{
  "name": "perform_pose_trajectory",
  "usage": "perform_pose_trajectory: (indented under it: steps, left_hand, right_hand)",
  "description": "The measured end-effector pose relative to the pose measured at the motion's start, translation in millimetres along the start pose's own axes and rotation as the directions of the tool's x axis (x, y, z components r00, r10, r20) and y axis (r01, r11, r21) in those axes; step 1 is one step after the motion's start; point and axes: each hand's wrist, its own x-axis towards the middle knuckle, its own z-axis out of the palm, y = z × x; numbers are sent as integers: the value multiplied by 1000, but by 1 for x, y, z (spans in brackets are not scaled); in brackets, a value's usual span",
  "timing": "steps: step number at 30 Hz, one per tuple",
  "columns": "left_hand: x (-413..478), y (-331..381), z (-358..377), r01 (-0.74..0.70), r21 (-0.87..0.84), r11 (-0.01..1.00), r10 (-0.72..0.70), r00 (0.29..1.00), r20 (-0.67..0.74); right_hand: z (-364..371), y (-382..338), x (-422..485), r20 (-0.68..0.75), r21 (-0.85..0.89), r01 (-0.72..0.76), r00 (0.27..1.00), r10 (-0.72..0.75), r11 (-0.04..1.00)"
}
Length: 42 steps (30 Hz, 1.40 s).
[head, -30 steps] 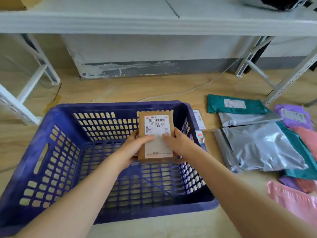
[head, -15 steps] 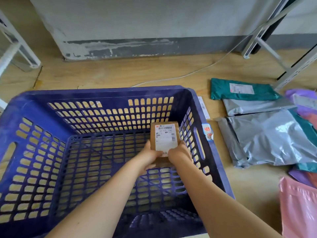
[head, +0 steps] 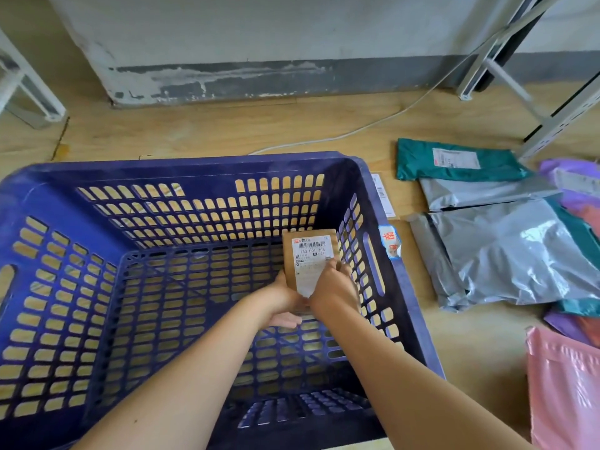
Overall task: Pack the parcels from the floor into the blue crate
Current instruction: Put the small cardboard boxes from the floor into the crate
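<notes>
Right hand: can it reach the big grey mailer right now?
Probably not yet: right hand grips the cardboard box inside the blue crate, whose wall stands between. The grey mailer itself lies uncovered.

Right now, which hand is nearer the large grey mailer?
Right. The right hand holds the brown parcel on the side toward the large grey mailer; the left hand, the opposite side.

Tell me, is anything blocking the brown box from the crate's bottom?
Nothing visible does. The left hand and right hand hold the brown box low inside the blue crate, by its right wall, over bare grid floor.
</notes>
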Motion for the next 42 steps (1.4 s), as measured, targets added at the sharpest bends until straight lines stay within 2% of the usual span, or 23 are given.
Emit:
perform_pose_trajectory:
  steps: [3, 5, 8, 11, 15, 16, 18, 20, 23, 26, 28, 32, 34, 37, 39, 42]
  left_hand:
    - [-5, 2, -3, -9, 27, 1000, 9, 1000, 8]
    - [-6, 2, -4, -32, 28, 999, 32, 999, 5]
    - [-6, 5, -1, -100, -18, 995, 100, 995, -30]
    - [-1, 3, -4, -115, -58, 992, 112, 992, -55]
    - [-4, 1, -13, -18, -40, 999, 16, 999, -44]
    - [-7, 4, -14, -8, 9, 1000, 9, 998, -64]
    - [-20, 13, -14, -7, 233, 972, 43, 988, -148]
    - [-35, 25, -14, -58, 460, 886, 176, 960, -220]
    - [-63, 45, -14, -128, 640, 758, 358, 901, -244]
    - [-88, 65, -4, -199, 751, 630, 551, 796, -251]
    - [-106, 79, 10, -327, 743, 585, 667, 715, -211]
    - [-138, 105, 67, -562, 724, 400, 814, 581, 1]
    - [-143, 106, 108, -623, 715, 316, 814, 565, 133]
    - [-135, 92, 171, -691, 680, 245, 774, 562, 292]
    - [-126, 78, 211, -709, 671, 219, 732, 574, 367]
    - [-106, 53, 250, -701, 678, 222, 666, 617, 419]
  right_hand:
    - [0, -3, -4, -15, -66, 45, 999, -46, 997]
    - [0, -5, -7, -23, -200, 90, 995, -96, 976]
    - [0, -14, -8, 32, -290, 162, 987, -160, 943]
    - [-6, -19, -10, 74, -324, 197, 980, -183, 925]
    - [-26, -19, -20, -5, -265, 321, 943, -334, 909]
    - [-32, -19, -23, -28, -228, 346, 932, -361, 910]
    - [-49, -16, -34, -69, -151, 386, 914, -400, 910]
    - [-67, -11, -45, -133, -78, 432, 889, -439, 898]
    - [-98, 7, -63, -299, 3, 505, 824, -481, 863]
    - [-128, 37, -85, -465, 110, 533, 774, -430, 839]
    - [-145, 62, -98, -553, 178, 537, 748, -368, 824]
    - [-162, 132, -117, -631, 267, 494, 739, -237, 828]
    - [-157, 175, -122, -654, 332, 418, 748, -113, 845]
    - [-138, 232, -129, -646, 461, 270, 755, 112, 845]
    - [-122, 264, -131, -636, 486, 193, 747, 194, 852]
    - [-95, 302, -121, -540, 506, 39, 794, 281, 862]
